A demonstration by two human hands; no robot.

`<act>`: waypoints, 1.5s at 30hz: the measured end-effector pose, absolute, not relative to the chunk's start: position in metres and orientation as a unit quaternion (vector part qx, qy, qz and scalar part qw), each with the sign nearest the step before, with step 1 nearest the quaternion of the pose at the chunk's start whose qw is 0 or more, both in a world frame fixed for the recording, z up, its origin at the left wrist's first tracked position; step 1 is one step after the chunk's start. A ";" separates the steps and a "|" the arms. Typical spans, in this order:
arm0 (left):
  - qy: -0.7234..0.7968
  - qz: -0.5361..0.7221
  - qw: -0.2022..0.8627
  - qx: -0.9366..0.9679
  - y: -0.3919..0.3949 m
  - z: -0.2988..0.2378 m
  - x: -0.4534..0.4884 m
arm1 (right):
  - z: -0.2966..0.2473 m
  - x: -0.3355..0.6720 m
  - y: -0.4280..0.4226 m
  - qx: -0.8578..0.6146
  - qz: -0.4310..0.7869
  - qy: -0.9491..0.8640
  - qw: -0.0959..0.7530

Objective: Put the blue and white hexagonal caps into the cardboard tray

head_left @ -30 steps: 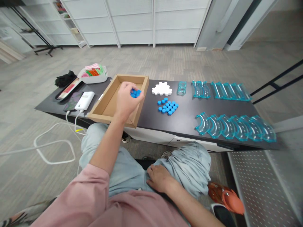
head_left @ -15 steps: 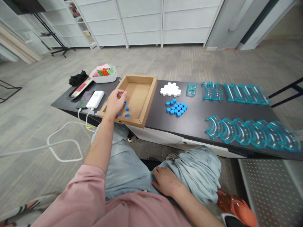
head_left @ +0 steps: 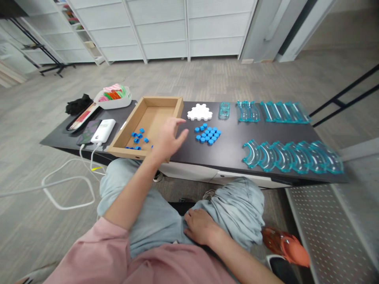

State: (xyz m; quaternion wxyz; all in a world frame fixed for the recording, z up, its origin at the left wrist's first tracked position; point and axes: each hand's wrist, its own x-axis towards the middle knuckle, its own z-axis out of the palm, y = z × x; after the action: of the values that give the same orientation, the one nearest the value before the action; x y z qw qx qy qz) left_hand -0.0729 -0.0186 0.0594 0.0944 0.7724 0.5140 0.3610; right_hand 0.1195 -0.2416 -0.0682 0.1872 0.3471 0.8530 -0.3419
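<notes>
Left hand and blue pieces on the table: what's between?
In the head view, bare dark tabletop shows between the left hand and those blue pieces.

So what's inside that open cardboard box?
Several small blue pieces lie scattered toward the near end of the cardboard box. The left hand hides part of its right side; anything behind it there cannot be seen.

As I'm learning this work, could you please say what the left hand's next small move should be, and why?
It should probably reach for the small blue hexagonal pieces on the dark table: the open left hand appears empty, and similar blue pieces lie in the brown cardboard box.
</notes>
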 end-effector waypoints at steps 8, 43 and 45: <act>0.561 0.159 0.081 0.808 0.004 0.021 0.041 | -0.082 0.114 -0.246 0.342 -0.310 0.870 0.174; 0.575 0.185 0.034 0.796 0.003 0.018 0.030 | -0.068 0.112 -0.242 0.340 -0.319 0.864 0.189; 0.571 0.175 0.033 0.802 0.003 0.018 0.028 | -0.069 0.112 -0.242 0.339 -0.319 0.865 0.190</act>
State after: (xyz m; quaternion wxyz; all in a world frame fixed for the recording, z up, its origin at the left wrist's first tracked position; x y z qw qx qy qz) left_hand 0.0278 0.0029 0.0177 0.0331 0.8015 0.5709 0.1745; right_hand 0.1121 -0.2424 -0.0693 0.1900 0.3387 0.8647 -0.3185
